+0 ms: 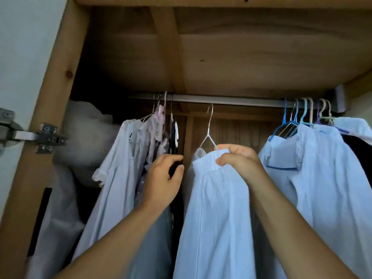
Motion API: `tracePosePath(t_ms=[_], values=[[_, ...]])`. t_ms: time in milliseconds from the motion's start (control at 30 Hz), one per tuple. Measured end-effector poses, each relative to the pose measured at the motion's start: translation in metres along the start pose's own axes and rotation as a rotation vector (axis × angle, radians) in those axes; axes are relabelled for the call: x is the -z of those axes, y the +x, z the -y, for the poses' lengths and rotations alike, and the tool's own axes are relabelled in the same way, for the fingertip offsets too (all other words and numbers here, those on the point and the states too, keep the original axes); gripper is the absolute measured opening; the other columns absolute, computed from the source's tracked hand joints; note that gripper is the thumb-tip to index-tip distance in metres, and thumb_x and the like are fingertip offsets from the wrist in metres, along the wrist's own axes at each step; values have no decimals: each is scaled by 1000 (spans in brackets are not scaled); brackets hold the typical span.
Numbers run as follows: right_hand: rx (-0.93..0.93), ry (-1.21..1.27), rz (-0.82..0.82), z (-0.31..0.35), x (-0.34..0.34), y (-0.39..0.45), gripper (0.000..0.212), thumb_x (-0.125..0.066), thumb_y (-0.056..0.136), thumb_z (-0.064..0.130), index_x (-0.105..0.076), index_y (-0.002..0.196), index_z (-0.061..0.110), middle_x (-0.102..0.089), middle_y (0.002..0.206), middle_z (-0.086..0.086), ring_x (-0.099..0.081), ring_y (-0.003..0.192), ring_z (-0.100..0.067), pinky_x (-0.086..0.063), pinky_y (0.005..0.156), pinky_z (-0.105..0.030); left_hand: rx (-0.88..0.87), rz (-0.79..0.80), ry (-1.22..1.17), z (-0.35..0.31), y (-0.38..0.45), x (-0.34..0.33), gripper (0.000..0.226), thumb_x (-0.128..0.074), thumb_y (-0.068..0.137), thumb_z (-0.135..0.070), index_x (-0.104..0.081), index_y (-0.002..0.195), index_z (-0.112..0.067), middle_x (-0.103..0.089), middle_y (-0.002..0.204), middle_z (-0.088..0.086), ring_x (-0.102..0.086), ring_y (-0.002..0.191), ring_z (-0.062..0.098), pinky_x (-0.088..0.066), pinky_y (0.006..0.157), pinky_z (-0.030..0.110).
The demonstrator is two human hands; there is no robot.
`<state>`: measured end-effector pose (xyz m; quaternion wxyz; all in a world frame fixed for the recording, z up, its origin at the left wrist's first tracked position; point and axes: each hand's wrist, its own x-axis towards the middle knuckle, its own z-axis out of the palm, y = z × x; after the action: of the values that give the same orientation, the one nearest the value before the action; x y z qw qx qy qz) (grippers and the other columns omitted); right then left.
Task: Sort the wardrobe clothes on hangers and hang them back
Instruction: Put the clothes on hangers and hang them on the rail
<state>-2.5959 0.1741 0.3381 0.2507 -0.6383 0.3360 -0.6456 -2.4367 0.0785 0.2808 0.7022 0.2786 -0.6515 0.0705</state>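
Clothes crowd the left end of the wardrobe rail (231, 100), where your left hand (163, 179), fingers loosely curled, touches a dark garment (174, 146) mostly hidden behind pale dresses (120, 168). At centre your right hand (238, 162) grips a light-blue shirt (213, 218) at its collar on a wire hanger (209, 125), hook just below the rail. More blue shirts (322, 178) hang right, cut off by the frame.

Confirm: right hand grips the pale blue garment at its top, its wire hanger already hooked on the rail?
Not hooked. In the head view the wire hanger has its hook just below the rail, off it. The right hand does grip the pale blue garment at its top.
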Motion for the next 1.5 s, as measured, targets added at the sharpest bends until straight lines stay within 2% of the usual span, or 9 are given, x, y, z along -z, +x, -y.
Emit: tracePosePath(t_ms=[267, 367, 467, 600, 767, 933, 1133, 1333, 1500], values=[[158, -46, -52, -12, -31, 76, 22, -48, 75, -13, -63, 75, 2, -59, 68, -10, -57, 59, -19, -45, 55, -24, -172, -8, -7, -3, 66, 18, 26, -61, 89, -13, -63, 114, -18, -55, 106, -17, -54, 100, 5, -45, 84, 16], [241, -85, -64, -13, -39, 102, 22, -51, 70, -6, -62, 85, 6, -61, 76, -14, -56, 69, -26, -42, 62, -33, -235, 50, 64, 3, 87, 20, 31, -60, 90, -17, -59, 121, -20, -53, 119, -11, -48, 112, 4, -38, 89, 15], [292, -189, -77, -14, -42, 120, 59, -52, 79, -15, -48, 118, 28, -64, 81, -3, -60, 67, -14, -45, 57, -25, -263, 56, 119, 9, 100, 19, 33, -58, 91, -23, -56, 123, -22, -52, 123, -11, -45, 117, 5, -35, 91, 17], [315, -299, -43, -20, -46, 140, 65, -54, 78, -18, -43, 134, 14, -57, 75, -5, -56, 57, -4, -42, 52, -17, -321, 143, 163, 21, 113, 16, 39, -45, 89, -31, -56, 126, -25, -52, 127, -11, -42, 120, 6, -34, 99, 21], [317, -277, 1, -22, -53, 159, 57, -55, 82, -19, -42, 135, -1, -63, 87, 1, -63, 66, 6, -46, 57, -8, -411, 274, 178, 24, 119, 9, 45, -32, 90, -43, -56, 127, -32, -53, 130, -18, -26, 121, -13, -5, 100, 2], [309, -267, 44, -28, -63, 176, 53, -60, 81, -14, -48, 130, 2, -65, 90, 5, -63, 75, 2, -50, 63, -12, -396, 205, 157, 28, 122, 11, 45, -28, 87, -56, -61, 104, -33, -59, 103, -19, -46, 110, 0, -33, 99, 28], [283, -265, 76, -45, -76, 201, 51, -61, 83, -5, -49, 132, -1, -60, 123, -19, -61, 109, -25, -54, 85, -28, -360, 142, 104, 33, 121, 15, 35, -35, 87, -55, -60, 97, -34, -57, 94, -20, -50, 98, -1, -41, 89, 29], [238, -193, 38, -68, -82, 202, 41, -58, 86, -2, -54, 127, 0, -61, 120, -17, -59, 112, -29, -50, 95, -40, -302, 135, 92, 40, 118, 19, 36, -33, 87, -57, -58, 104, -39, -57, 103, -22, -48, 107, -1, -42, 93, 31], [308, -98, 29, -66, -83, 189, 22, -57, 90, 8, -63, 112, 10, -67, 104, -7, -63, 97, -16, -51, 80, -21, -295, 123, 84, 41, 109, 20, 37, -35, 90, -52, -56, 119, -41, -58, 115, -21, -48, 113, -4, -43, 96, 28]])
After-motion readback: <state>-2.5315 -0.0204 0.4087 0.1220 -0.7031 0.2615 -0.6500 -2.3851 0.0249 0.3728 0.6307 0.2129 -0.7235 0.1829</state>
